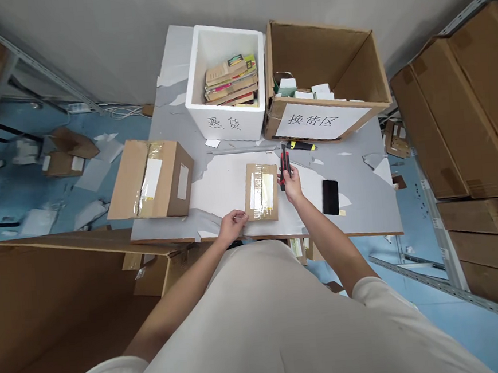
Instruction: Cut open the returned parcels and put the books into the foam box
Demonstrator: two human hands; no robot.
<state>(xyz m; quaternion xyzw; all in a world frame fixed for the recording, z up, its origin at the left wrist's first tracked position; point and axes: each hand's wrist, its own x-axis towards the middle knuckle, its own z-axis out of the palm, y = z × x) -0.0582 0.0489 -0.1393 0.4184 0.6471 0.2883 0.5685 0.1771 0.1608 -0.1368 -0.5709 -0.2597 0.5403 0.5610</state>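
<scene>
A small taped cardboard box (pixel 266 176) with paper labels lies flat on the table in front of me. My left hand (pixel 232 227) touches its lower left corner, fingers bent and close together at the edge; I cannot tell whether they grip it. My right hand (pixel 292 184) is closed around a red and black box cutter (pixel 284 163), its tip pointing away from me, just right of the box. A yellow and black box cutter (pixel 301 145) lies beyond it. To the right of that hand rests a black phone (pixel 330 197).
A white foam box (pixel 229 119) of books and an open cardboard carton (pixel 376 79) with small white boxes stand at the table's back. A larger taped carton (pixel 157 179) sits at the left. Shelved cartons (pixel 468 117) flank the right; a big open carton (pixel 67 292) is lower left.
</scene>
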